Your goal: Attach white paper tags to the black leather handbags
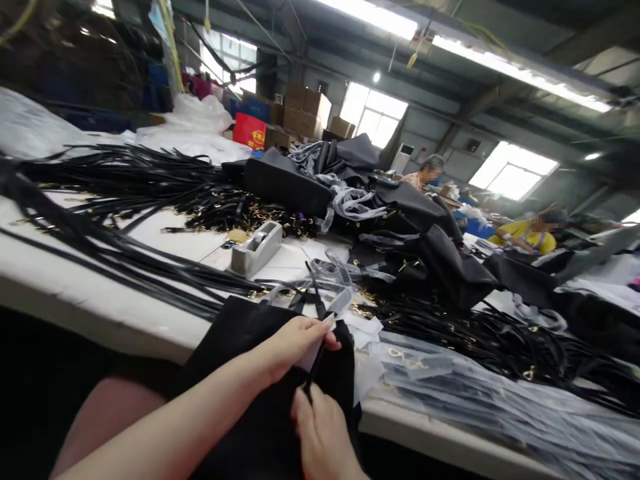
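Observation:
A black bag lies over the table's front edge, its body hanging toward me. My left hand is closed at the bag's upper part, pinching a black strap wrapped in clear plastic near its top. Just below it, my right hand is closed round the lower part of the same dark strap. Beyond my hands a loop of clear plastic wrap stands up from the bag's top edge. The fingertips of both hands are partly hidden.
A grey tape dispenser stands on the white table. Black straps with gold clasps spread to the left, black bags pile up behind, and plastic-wrapped straps lie at the right. Two people sit farther back.

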### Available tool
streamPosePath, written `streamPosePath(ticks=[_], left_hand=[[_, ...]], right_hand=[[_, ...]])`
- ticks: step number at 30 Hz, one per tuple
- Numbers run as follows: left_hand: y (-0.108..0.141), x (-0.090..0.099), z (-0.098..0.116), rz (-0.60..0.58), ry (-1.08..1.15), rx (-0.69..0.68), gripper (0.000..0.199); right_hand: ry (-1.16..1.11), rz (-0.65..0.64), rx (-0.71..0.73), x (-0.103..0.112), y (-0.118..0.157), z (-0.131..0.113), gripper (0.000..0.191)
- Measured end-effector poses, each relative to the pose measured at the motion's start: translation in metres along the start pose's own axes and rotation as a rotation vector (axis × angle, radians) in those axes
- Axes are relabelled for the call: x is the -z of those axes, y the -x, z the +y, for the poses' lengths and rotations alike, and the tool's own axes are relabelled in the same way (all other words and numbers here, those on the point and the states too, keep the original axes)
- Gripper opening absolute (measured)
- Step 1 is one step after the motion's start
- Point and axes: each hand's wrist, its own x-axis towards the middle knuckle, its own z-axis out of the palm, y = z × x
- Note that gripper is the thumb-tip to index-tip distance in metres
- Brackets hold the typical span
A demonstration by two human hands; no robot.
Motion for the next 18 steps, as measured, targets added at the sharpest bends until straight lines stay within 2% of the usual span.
streamPosePath(ticks=[3,6,10,15,18], left_hand=[[0.005,0.015,-0.007,0.037,0.007,-0.004,0.059],[0.020,0.032,-0.013,0.104,-0.062,0.025,0.061],[0.042,0.042,-0.016,0.104,-0.030,0.037,0.058],[0.052,0.042,-0.021,0.142,-0.068,0.016,0.047],[0.053,0.044,-0.026,0.175,-0.148,-0.021,0.050]], right_hand=[[-0.312,-0.067,-0.182,0.017,-0.005,0.002,0.065],[-0.480,-0.011,-0.297,0.025,-0.015,0.008,0.064],[-0.572,0.015,-0.264,0.025,-0.026,0.009,0.048],[-0.485,-0.137,-0.200,0.038,-0.038,-0.004,0.042],[-0.446,-0.183,-0.184,0.052,-0.045,-0.012,0.041]])
